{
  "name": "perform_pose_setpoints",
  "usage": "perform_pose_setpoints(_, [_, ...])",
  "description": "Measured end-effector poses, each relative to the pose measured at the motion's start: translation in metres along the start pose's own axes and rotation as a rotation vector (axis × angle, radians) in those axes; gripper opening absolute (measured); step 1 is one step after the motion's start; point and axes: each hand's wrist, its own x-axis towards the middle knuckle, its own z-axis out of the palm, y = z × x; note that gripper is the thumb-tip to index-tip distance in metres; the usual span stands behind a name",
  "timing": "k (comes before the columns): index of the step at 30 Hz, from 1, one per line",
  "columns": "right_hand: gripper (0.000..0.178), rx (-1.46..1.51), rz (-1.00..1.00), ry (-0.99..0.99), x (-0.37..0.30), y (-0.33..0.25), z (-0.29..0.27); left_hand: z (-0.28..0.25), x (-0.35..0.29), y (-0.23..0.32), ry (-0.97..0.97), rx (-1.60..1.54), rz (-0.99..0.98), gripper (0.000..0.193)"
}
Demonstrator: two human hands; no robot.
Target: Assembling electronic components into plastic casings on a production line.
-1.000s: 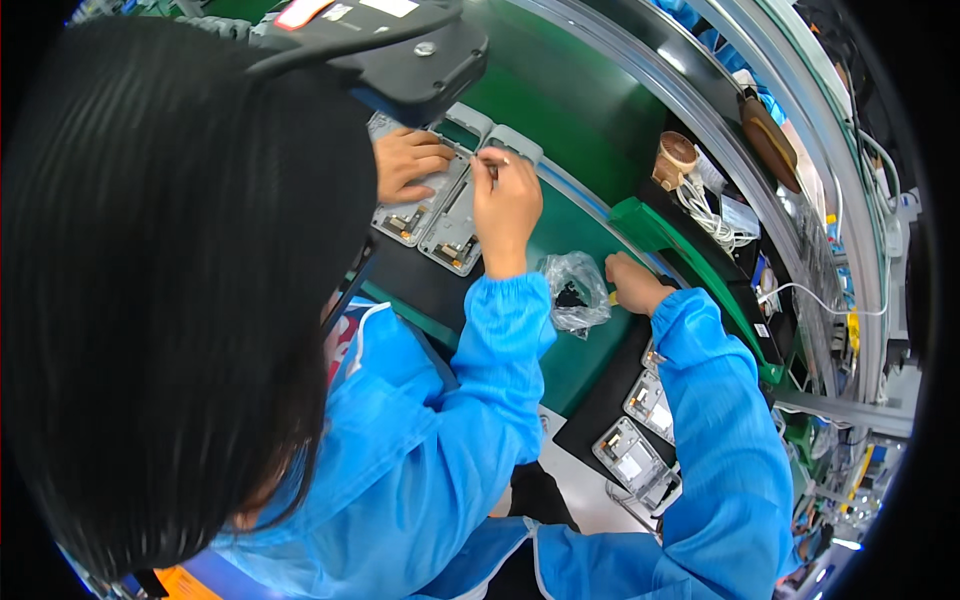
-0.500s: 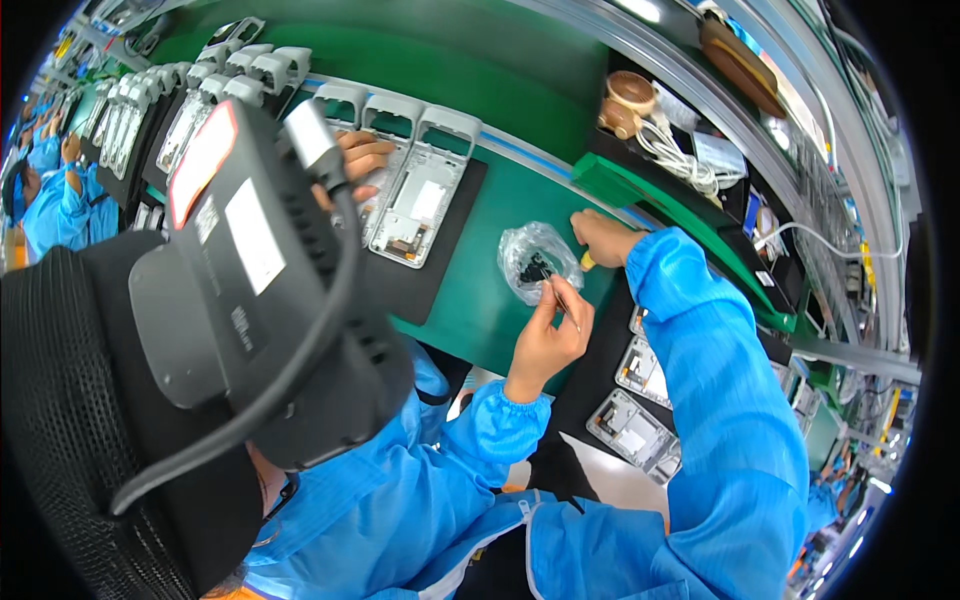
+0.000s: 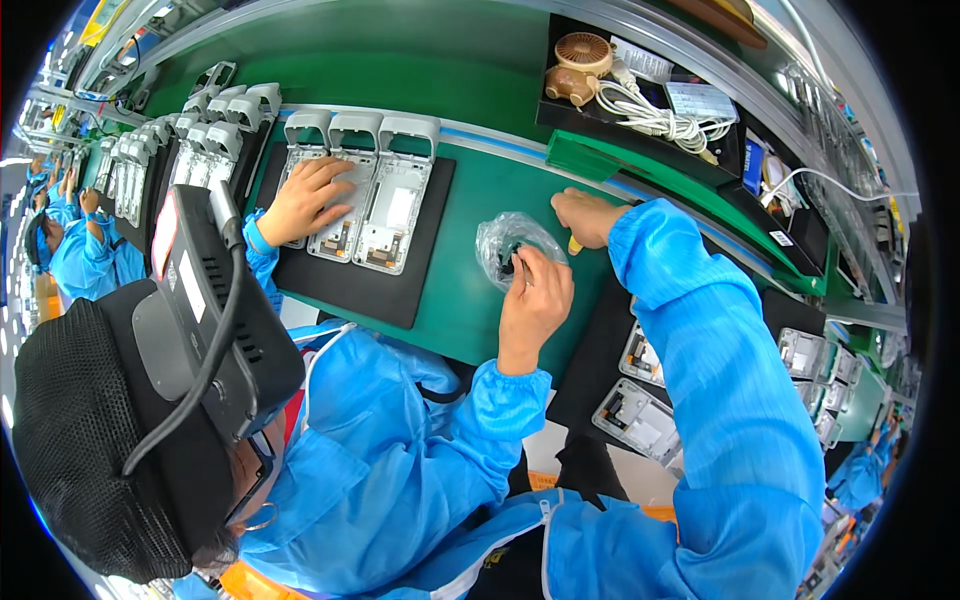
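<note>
Blue-sleeved right hand (image 3: 588, 217) holds a yellow piece (image 3: 574, 246) in closely curled fingers beside a clear bag (image 3: 495, 250)

We see just one end of a yellow piece (image 3: 574, 246); our right hand (image 3: 588, 216) hides the rest. A co-worker's right hand (image 3: 538, 292) covers part of the clear bag (image 3: 490, 243), whose dark bits (image 3: 508, 260) are too small for us to identify. Our sleeve (image 3: 710, 330) partly hides a grey housing (image 3: 642, 360). The upper edge cuts off a brown object (image 3: 715, 20).
</note>
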Motion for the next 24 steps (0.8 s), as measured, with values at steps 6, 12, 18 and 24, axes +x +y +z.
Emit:
perform_pose_setpoints(6, [0.05,-0.012,0.037,-0.07,-0.001,-0.008,-0.01,0.003,0.0,0.001,-0.055,0.024,-0.031,0.025])
perform_pose_setpoints(12, [0.05,-0.024,0.033,-0.065,-0.001,-0.007,-0.007,0.004,0.001,0.002,-0.066,-0.008,-0.05,0.028])
perform_pose_setpoints(18, [0.043,0.001,0.024,-0.061,-0.001,-0.003,-0.009,0.002,0.004,0.0,-0.052,0.014,-0.045,0.025])
perform_pose_setpoints(24, [0.041,0.041,0.015,-0.052,0.003,-0.004,-0.004,-0.018,0.005,-0.022,0.062,0.042,-0.047,0.018])
